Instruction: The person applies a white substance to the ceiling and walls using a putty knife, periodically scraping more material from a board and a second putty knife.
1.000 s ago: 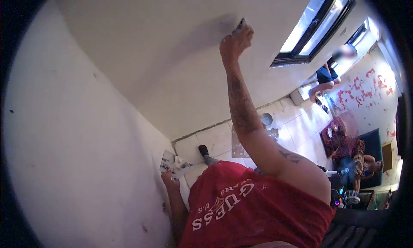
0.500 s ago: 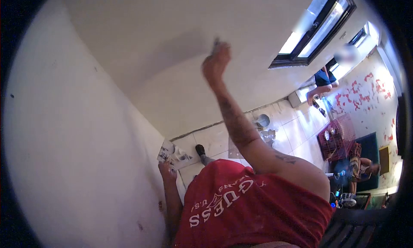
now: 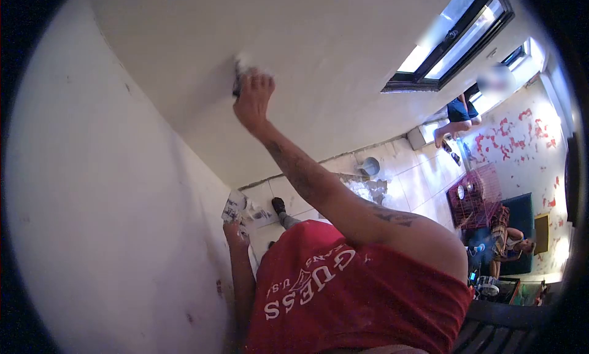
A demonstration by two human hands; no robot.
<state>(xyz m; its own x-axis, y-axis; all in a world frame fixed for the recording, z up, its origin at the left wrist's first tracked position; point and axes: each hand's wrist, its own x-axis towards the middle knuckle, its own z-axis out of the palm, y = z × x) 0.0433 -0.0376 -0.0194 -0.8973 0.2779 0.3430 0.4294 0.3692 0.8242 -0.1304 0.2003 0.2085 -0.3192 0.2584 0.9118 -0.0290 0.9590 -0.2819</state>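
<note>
My right hand [image 3: 254, 99] is raised to the wall [image 3: 184, 41], its fingers closed around a putty knife [image 3: 237, 84]. The dark edge of the blade faces left, against or very close to the wall. White stuff like putty [image 3: 245, 62] shows beside the knife, above my knuckles. Low at the left, near the side wall, my left hand [image 3: 235, 232] grips a small flat board [image 3: 234, 204] smeared with white and grey. Part of the board is hard to tell apart from the smeared floor behind it.
A bucket [image 3: 369, 166] stands on the tiled floor near a smeared patch [image 3: 368, 188]. A dark-framed window [image 3: 448, 41] is upper right. One person [image 3: 460, 111] is by the far window, another [image 3: 509, 243] sits right. A red wire cage [image 3: 472, 194] and a dark chair [image 3: 509, 323] are there too.
My right hand has swept left along the wall with the putty knife. White stuff now shows beside it. My left hand and the board have shifted only slightly.
</note>
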